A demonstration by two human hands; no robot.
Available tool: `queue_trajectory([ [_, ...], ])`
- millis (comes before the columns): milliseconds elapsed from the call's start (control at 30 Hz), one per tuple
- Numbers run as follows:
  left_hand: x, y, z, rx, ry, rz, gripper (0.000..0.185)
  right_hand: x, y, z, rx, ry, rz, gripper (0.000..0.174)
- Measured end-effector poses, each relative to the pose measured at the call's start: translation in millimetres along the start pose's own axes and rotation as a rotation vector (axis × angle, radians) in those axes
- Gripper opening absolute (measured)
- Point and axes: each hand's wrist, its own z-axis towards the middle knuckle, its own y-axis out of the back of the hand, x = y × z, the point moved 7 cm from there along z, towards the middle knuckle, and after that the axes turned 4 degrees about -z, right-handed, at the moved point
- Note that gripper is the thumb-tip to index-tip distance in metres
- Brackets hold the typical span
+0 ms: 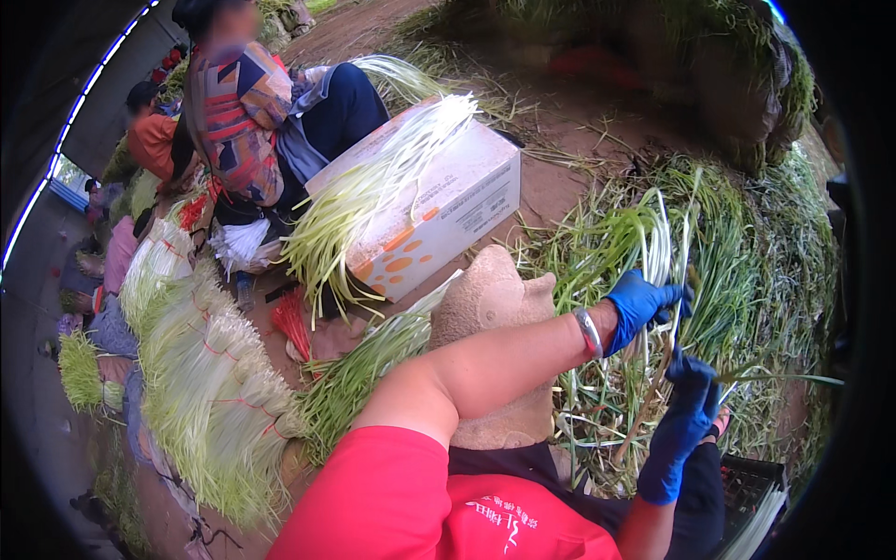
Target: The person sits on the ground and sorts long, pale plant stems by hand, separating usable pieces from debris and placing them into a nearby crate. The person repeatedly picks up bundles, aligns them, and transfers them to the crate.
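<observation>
My left hand (645, 308), in a blue glove, is closed around several white stalks with long green leaves (656, 241), at the right of the view. Just below and to the right, my right hand (689, 399), also blue-gloved, has its fingers bent by the lower end of a stalk; a thin green leaf (777, 376) sticks out beside it. Whether the right fingers grip that leaf or the stalk cannot be told. A tan towelling cloth (490, 336) covers my knee, behind my left forearm.
A white carton (455, 203) bears a pile of pale stalks (392, 175). Tied bundles (217, 357) line the ground at left, near red ties (292, 325). A seated co-worker (241, 119) is beyond the carton. Loose leafy stalks (728, 280) lie at right; a black crate (752, 476) stands lower right.
</observation>
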Motion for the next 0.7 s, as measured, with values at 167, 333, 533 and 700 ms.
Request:
queue_trajectory([
  [167, -57.1, 28.7, 13.7, -0.144, -0.161, -0.066, 0.015, -44.0, 20.0, -88.5, 0.678, -0.46, -0.72, 0.021],
  [333, -23.2, 0.5, 8.9, 0.053, -0.047, 0.233, 0.017, -66.6, 58.4, -47.4, 0.531, -0.641, -0.905, 0.023],
  [533, 44.8, -24.9, -11.5, 0.112, 0.119, 0.572, 0.018, -62.2, 6.0, 27.8, 0.118, -0.399, 0.012, 0.026],
  [700, 57.7, -8.8, 1.2, 0.057, 0.197, 0.483, 0.017, -64.1, 60.4, 21.9, -0.23, -0.338, 0.275, 0.023],
])
